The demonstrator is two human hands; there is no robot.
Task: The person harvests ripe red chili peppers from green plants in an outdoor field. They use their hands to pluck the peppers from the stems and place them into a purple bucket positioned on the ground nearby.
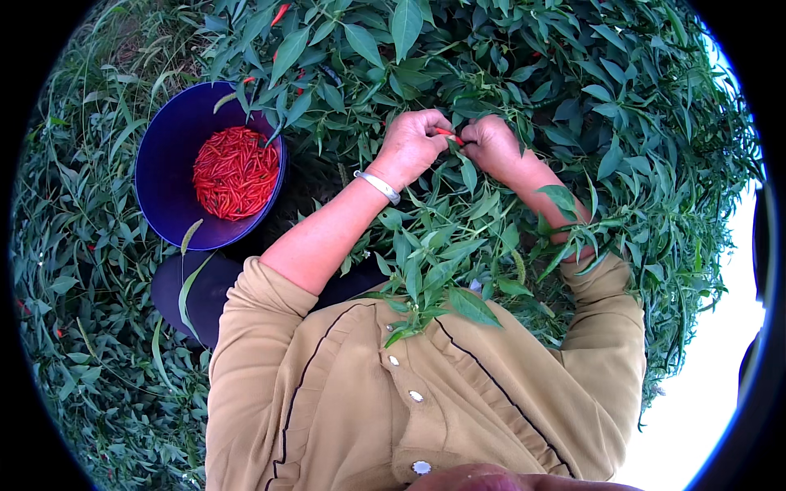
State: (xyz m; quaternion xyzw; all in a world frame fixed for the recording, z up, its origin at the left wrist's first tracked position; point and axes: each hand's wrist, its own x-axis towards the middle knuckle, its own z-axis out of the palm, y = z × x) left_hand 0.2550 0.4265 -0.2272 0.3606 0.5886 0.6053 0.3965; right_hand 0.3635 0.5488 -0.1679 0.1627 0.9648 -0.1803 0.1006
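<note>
My left hand (410,144), with a silver bangle (378,187) at its wrist, pinches a red chili pepper (451,135) between thumb and fingers. Close beside it on the right, my right hand (491,144) has its fingertips together at the pepper's other end; whether they grip the pepper or its stem cannot be told. Both hands are in among the green leaves of the chili plants (430,258). To the left of my left arm stands a blue-purple bucket (166,178) holding a heap of picked red chili peppers (236,175).
Dense chili plants (651,135) with green peppers surround me. A few red peppers (280,14) hang near the top, above the bucket. Grass (104,92) grows at the upper left. A leafy branch (430,276) leans against my shirt, and my dark-clad knee (190,294) is below the bucket.
</note>
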